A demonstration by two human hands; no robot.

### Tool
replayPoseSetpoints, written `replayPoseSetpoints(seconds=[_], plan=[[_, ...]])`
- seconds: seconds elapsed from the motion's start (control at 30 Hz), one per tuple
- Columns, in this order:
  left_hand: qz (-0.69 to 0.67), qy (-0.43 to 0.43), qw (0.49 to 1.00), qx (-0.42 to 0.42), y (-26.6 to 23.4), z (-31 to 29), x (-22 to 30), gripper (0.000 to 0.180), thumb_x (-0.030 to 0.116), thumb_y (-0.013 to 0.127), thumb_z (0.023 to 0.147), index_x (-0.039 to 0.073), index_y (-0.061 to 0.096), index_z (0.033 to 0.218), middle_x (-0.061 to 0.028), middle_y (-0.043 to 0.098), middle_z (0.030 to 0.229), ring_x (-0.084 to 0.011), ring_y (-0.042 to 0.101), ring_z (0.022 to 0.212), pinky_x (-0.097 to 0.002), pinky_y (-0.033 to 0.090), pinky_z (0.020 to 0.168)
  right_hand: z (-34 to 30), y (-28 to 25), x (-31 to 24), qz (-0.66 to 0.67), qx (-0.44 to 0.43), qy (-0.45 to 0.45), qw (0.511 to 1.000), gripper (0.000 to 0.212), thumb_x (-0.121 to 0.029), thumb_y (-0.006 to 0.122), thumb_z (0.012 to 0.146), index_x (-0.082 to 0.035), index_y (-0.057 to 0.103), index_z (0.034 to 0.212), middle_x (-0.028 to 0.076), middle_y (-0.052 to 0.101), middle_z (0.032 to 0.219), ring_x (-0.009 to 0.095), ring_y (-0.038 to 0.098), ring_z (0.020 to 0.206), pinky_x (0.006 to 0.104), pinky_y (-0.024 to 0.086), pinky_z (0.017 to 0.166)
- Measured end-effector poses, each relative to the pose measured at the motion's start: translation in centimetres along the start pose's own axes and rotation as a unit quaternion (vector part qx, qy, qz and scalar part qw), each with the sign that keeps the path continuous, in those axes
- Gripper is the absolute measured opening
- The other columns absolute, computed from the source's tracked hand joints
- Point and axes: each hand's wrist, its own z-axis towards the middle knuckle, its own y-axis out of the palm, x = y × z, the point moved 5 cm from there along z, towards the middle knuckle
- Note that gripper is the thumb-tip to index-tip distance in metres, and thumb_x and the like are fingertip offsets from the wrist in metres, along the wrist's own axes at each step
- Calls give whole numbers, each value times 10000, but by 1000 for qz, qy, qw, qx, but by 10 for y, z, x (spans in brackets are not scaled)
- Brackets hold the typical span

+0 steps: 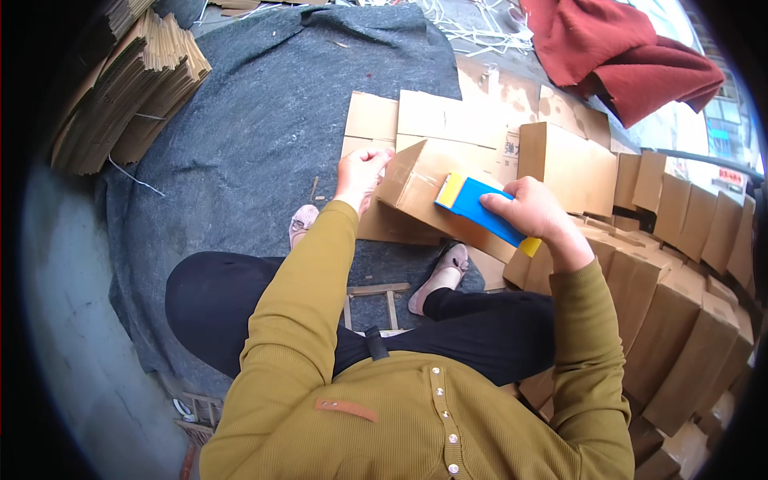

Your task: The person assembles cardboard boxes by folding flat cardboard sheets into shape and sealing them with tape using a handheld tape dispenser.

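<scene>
A closed brown cardboard box (pixel 410 186) is tilted in front of me, above flat cardboard. My left hand (pixel 364 178) is closed at the box's upper left edge, thumb and fingers pinched together. Whatever lies between those fingers, if anything, is too small to make out. A flat blue scraper-like tool (pixel 488 210) with yellow ends is in my right hand (pixel 534 212), thumb along its top. Its wider yellow end lies over the side of the box; whether it touches cannot be told.
Flattened cardboard sheets (pixel 452 118) lie beyond the box. Many upright boxes (pixel 676 320) crowd the right side. A stack of folded cardboard (pixel 148 88) stands far left on a dark cloth (pixel 264 120). Red fabric (pixel 616 48) and white straps (pixel 480 24) lie at the back.
</scene>
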Motion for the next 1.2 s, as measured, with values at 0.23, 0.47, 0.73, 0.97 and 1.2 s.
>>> replayPoseSetpoints(seconds=[0.23, 0.47, 0.73, 0.97, 1.2], plan=[[29, 43, 998, 42, 24, 2, -37, 169, 156, 777, 847, -6, 746, 884, -20, 693, 827, -72, 579, 756, -243, 468, 706, -2, -3, -3, 6, -1, 11, 1000, 605, -519, 661, 804, 82, 718, 849, 228, 672, 698, 303, 701, 680, 389, 555, 699], [10, 42, 997, 64, 16, 11, -64, 286, 248, 811, 803, 11, 754, 952, -124, 655, 1001, -210, 640, 891, -329, 488, 818, -3, 4, -5, 37, 0, 15, 999, 544, -465, 677, 803, 76, 712, 836, 199, 645, 634, 252, 663, 599, 382, 533, 628], [239, 140, 912, 301, -8, -21, -33, 305, 131, 658, 874, 61, 602, 1166, -143, 580, 1081, -311, 604, 1004, -419, 480, 909, -3, 3, -3, 50, -10, 20, 998, 540, -457, 680, 801, 82, 709, 821, 169, 635, 619, 207, 637, 580, 360, 519, 600], [301, 197, 933, -29, 46, -64, -7, 561, 333, 523, 985, -67, 465, 1374, -278, 477, 1419, -384, 459, 1336, -395, 371, 1113, 1, 0, -4, 22, 2, 12, 1000, 579, -504, 673, 795, 73, 714, 813, 195, 649, 637, 261, 676, 616, 379, 541, 636], [528, 198, 826, -4, 71, -42, 24, 735, 434, 539, 929, -18, 336, 1473, -235, 330, 1532, -354, 348, 1414, -525, 252, 1154, 6, -1, 1, 15, -16, 9, 1000, 614, -524, 696, 781, 79, 724, 897, 177, 666, 681, 229, 678, 658, 356, 539, 649]])
